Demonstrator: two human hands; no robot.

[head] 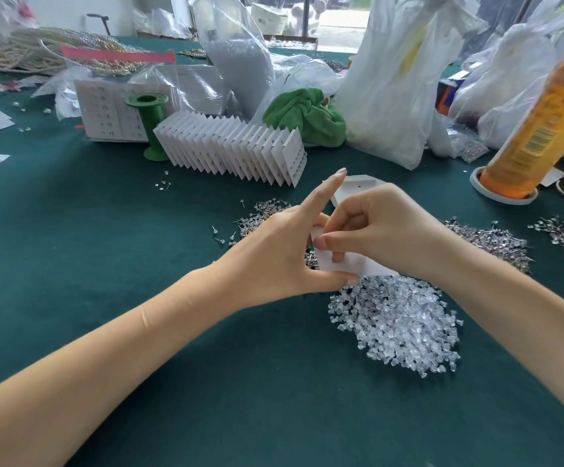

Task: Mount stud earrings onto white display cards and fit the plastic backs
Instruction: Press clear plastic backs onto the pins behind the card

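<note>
Both hands meet over the green table on a small white display card [354,264]. My left hand [284,251] holds the card's near edge with its thumb, index finger stretched up. My right hand [381,230] has its fingers curled over the card, thumb and fingers pinching at its left edge; what they pinch is too small to tell. A heap of clear plastic backs [398,325] lies just below the card. Stud earrings [260,217] are piled behind my left hand, and another pile of studs [496,241] lies to the right. A second blank card [358,188] rests behind the hands.
A fanned row of filled white cards [233,150] stands at centre back, beside a green spool [149,126] and a green cloth [307,116]. An orange bottle [530,129] in a white holder stands at right. Plastic bags [388,79] crowd the back of the table.
</note>
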